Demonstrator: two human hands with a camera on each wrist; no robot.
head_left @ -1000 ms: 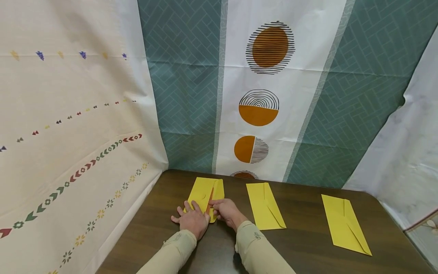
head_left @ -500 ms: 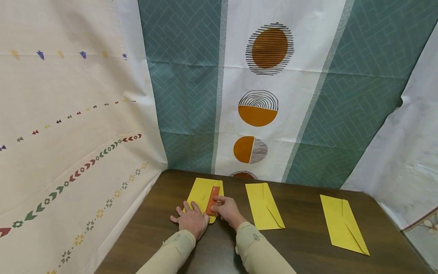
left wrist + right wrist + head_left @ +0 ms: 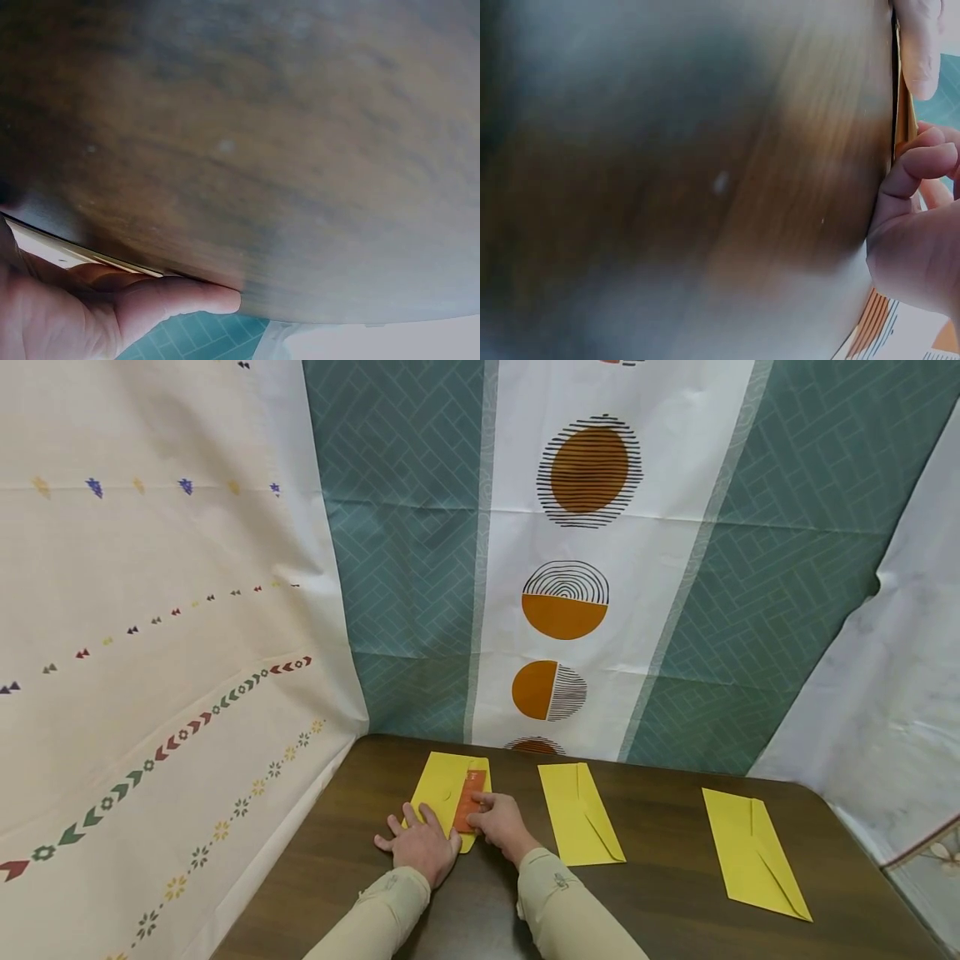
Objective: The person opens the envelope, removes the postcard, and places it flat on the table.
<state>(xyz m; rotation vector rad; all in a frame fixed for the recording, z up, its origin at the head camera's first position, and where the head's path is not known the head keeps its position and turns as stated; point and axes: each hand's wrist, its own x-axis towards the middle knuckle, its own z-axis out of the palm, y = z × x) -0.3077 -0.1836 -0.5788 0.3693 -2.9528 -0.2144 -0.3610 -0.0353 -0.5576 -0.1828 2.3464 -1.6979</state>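
A yellow envelope (image 3: 443, 777) lies at the left of the table under my left hand (image 3: 424, 843), whose spread fingers rest on its lower left part. An orange-red card (image 3: 468, 800) with small pale print at its top lies along the right side of this envelope, by the flap. My right hand (image 3: 501, 823) pinches the card's right edge with thumb and forefinger. The right wrist view shows the curled fingers of the right hand (image 3: 922, 180) at the envelope's edge, level with the tabletop. In the left wrist view the thumb of the left hand (image 3: 67, 315) stretches along the table edge.
Two more yellow envelopes lie on the dark wooden table (image 3: 660, 860): a middle envelope (image 3: 581, 817) right of my hands and a far right envelope (image 3: 756, 853). Patterned cloth (image 3: 408, 610) hangs behind the table, and pale cloth (image 3: 187, 635) covers the left side.
The orange-red card has gone from a thin strip to a broad face as my right fingers drew it rightward. My left hand has stayed in place on the envelope.
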